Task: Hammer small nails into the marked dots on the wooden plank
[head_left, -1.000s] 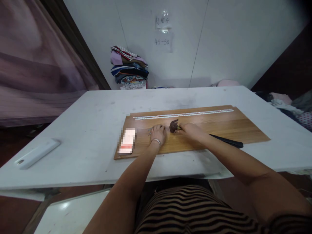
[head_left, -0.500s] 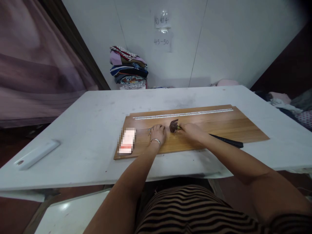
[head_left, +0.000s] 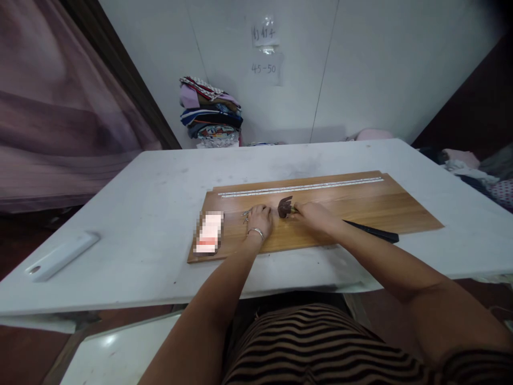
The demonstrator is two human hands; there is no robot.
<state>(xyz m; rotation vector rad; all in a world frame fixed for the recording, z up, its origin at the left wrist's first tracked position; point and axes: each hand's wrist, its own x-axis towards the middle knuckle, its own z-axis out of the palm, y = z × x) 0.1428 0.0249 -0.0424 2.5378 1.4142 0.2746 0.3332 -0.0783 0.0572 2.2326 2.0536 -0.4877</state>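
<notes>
Hidden or unclear: the middle of the hammer handle, covered by the right hand and forearm; the undersides of the left-hand fingertips; the phone, left of both hands, its screen pixelated; the lower body, cut off by the frame.

Hammer: one, held in the closed right hand near its head. Head dark brown, dull, lying just left of the grip, with split claws pointing away from the person; a short yellowish neck enters the fingers; black handle end emerges right of the wrist, beyond the forearm, over the board's near edge.

Left hand: flat-looking, on the board, left of the hammer head and apart from it; silver bangle at wrist. Slim metal pieces jut from its left side; whether gripped or merely covered, cannot tell.

Board: wood-grained, beneath both hands, on a white table. Two pale marked strips: beyond the grip, running lengthwise.
</notes>
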